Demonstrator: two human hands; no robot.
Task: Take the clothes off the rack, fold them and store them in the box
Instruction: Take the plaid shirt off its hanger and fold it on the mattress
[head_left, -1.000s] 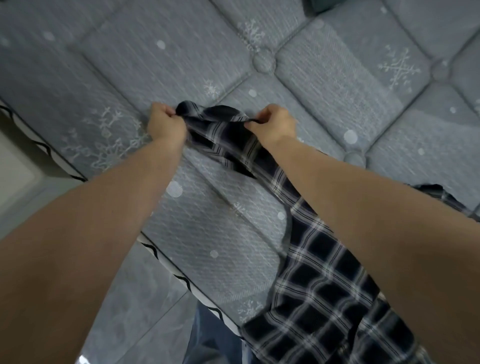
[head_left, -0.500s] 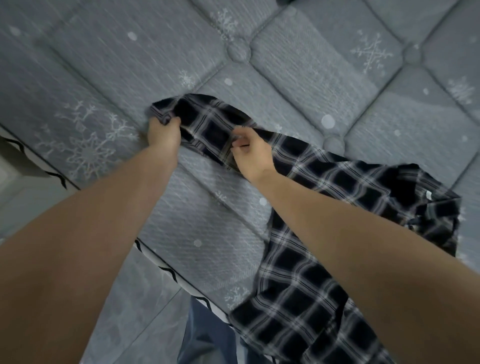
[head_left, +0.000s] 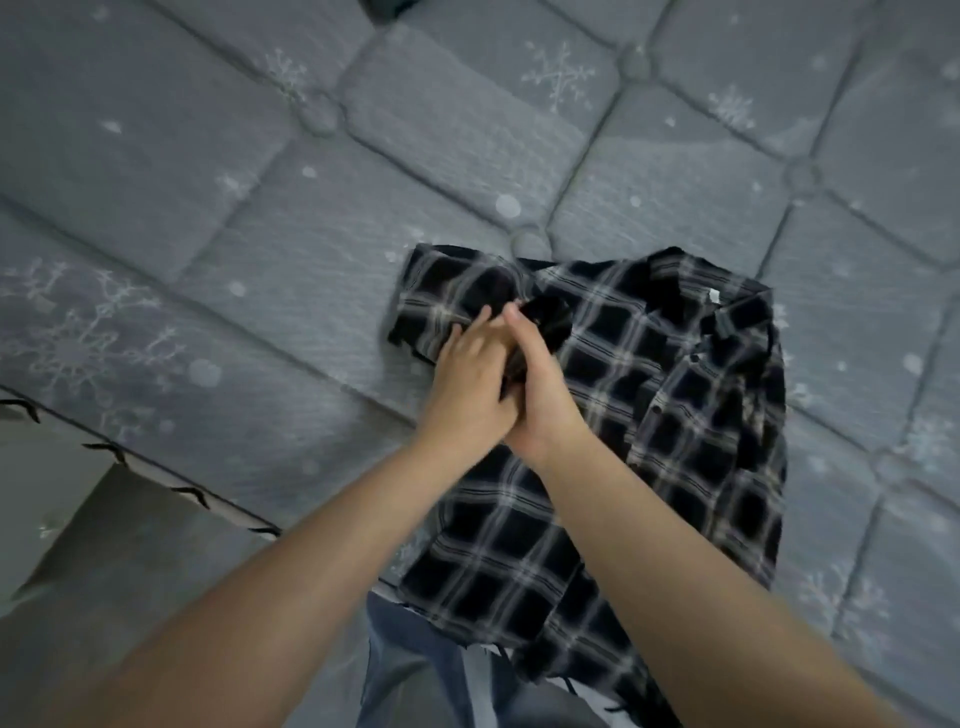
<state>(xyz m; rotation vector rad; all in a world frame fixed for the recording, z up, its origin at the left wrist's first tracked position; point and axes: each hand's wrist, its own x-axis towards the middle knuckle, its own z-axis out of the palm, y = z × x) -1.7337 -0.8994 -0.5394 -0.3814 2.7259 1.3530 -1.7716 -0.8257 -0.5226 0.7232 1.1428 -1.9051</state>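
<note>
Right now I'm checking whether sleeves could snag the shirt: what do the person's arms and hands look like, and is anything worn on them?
Both forearms are bare as far as the frame shows: no sleeves in view. The left hand and right hand show no gloves, rings, watch or wristband. Blue denim trousers show below the arms.

The shirt (head_left: 597, 415) is dark navy to black plaid with pale grid lines. It lies spread on the mattress (head_left: 208, 260), collar and label toward the far right, button placket running down the right side. The left sleeve is folded inward across the chest, forming a rumpled flap at the upper left. The hem hangs over the near mattress edge. The fabric is creased, not yet folded flat.
</note>
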